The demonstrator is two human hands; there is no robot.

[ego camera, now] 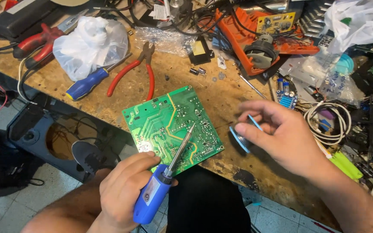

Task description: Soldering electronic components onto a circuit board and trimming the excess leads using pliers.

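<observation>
A green circuit board [169, 121] lies solder side up at the front edge of a worn wooden workbench [221, 92]. My left hand [124, 190] grips a blue-handled soldering iron [162, 179] whose metal tip rests over the board's lower right part. My right hand [277, 133] hovers to the right of the board and pinches a small blue spool [240, 137] between thumb and fingers.
Red-handled pliers [137, 71] and a blue-and-yellow screwdriver [87, 83] lie behind the board beside a white plastic bag [91, 43]. An opened orange power tool [255, 39], small circuit boards, coiled white cable [329, 123] and loose parts crowd the right side. A dark speaker box [44, 129] sits below left.
</observation>
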